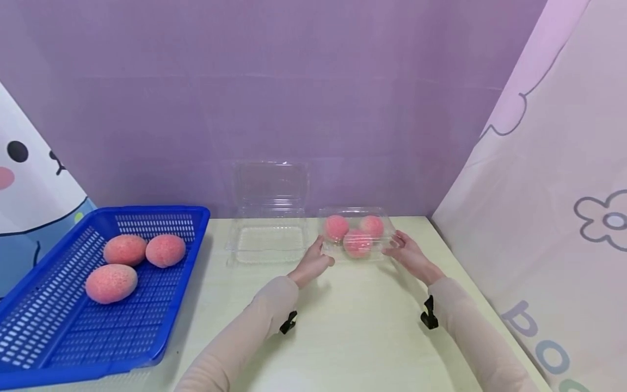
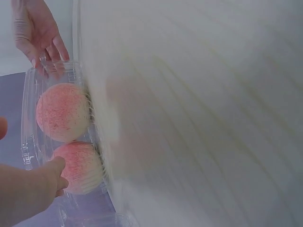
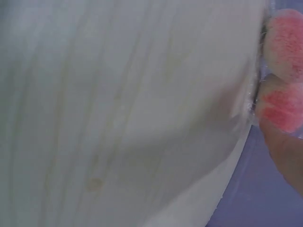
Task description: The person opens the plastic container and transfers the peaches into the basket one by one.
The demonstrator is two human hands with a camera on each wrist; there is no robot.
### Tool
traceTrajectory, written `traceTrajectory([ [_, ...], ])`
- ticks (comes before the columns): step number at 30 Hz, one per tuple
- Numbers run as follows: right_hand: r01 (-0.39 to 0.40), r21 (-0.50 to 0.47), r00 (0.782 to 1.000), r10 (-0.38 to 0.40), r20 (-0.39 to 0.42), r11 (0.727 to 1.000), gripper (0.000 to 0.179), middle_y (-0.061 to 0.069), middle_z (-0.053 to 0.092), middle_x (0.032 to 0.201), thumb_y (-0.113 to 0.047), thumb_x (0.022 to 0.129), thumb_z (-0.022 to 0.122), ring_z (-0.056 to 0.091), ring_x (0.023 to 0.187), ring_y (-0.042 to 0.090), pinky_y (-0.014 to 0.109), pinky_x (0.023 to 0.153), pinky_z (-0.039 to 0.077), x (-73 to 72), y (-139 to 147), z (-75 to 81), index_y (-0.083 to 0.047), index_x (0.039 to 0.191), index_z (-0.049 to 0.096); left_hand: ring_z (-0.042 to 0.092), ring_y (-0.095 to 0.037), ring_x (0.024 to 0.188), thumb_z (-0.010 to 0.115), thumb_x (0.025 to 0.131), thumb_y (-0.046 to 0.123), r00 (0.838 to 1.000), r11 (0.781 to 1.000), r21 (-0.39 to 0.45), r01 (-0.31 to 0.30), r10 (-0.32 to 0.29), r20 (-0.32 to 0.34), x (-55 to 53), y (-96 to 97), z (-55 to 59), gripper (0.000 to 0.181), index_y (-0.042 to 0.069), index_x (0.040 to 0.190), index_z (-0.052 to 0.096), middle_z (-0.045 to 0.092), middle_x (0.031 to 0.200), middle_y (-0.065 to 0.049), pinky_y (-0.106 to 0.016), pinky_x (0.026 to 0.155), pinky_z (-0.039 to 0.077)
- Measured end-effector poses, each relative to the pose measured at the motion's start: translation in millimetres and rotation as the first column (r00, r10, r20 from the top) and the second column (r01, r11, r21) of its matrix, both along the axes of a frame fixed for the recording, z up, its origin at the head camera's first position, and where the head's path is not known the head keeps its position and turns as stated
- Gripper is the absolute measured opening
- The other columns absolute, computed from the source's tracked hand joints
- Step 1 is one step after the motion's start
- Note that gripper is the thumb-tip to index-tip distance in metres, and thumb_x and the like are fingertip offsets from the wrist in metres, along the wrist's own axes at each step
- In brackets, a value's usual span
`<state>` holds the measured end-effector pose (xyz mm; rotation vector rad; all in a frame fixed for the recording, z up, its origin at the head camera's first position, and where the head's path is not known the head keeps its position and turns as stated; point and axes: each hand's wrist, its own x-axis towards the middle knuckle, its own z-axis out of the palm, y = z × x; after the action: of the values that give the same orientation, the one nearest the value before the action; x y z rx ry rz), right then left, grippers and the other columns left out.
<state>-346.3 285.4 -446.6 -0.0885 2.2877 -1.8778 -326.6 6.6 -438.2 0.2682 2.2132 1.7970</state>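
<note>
A clear plastic clamshell box with three pink peaches inside stands near the table's back edge, its lid down over them. My left hand holds its left front corner, thumb raised and fingers bent; in the left wrist view those fingers overlap one peach. At the opposite end my right hand grips the box, fingers against the end wall, seen from across in the left wrist view. Only part of a right finger shows in the right wrist view, beside the nearer peach.
Left of the filled box lies a second clear clamshell box with its lid standing up. A blue plastic basket at the left carries three more peaches. Behind the pale table hangs a purple cloth; a printed curtain borders the right.
</note>
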Motion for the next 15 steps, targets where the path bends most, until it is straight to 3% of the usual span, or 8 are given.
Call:
traceTrajectory([
  [6, -0.019, 0.049, 0.999, 0.021, -0.031, 0.999, 0.091, 0.018, -0.002, 0.153, -0.011, 0.088, 0.058, 0.004, 0.14, 0.035, 0.049, 0.112, 0.016, -3.5, 3, -3.6, -0.004, 0.145, -0.012, 0.011, -0.031, 0.141, 0.054, 0.072, 0.005, 1.0, 1.0, -0.001, 0.013, -0.013, 0.0, 0.4, -0.8, 0.8, 0.09, 0.01, 0.148, 0.007, 0.01, 0.154, -0.011, -0.055, 0.111, 0.015],
  [9, -0.034, 0.071, 0.998, 0.038, -0.047, 0.997, 0.092, 0.02, 0.001, 0.153, -0.013, 0.088, 0.059, 0.005, 0.14, 0.036, 0.05, 0.112, 0.014, -4.1, 6, -5.3, -0.006, 0.145, -0.012, 0.016, -0.035, 0.138, 0.054, 0.073, 0.005, 1.0, 1.0, -0.002, 0.021, -0.021, -0.014, 3.5, -1.2, 1.5, 0.089, 0.009, 0.148, 0.006, 0.009, 0.154, -0.011, -0.054, 0.11, 0.018],
  [15, -0.044, 0.051, 0.998, 0.047, -0.053, 0.998, 0.088, 0.022, 0.004, 0.152, -0.011, 0.089, 0.057, 0.009, 0.139, 0.038, 0.05, 0.112, 0.016, -7.2, 6, -10.5, -0.006, 0.145, -0.011, 0.024, -0.042, 0.134, 0.055, 0.075, 0.004, 0.996, 0.999, -0.049, 0.008, -0.012, -0.089, 11.6, 0.0, 2.3, 0.085, 0.004, 0.147, 0.009, 0.003, 0.154, -0.012, -0.051, 0.108, 0.027],
])
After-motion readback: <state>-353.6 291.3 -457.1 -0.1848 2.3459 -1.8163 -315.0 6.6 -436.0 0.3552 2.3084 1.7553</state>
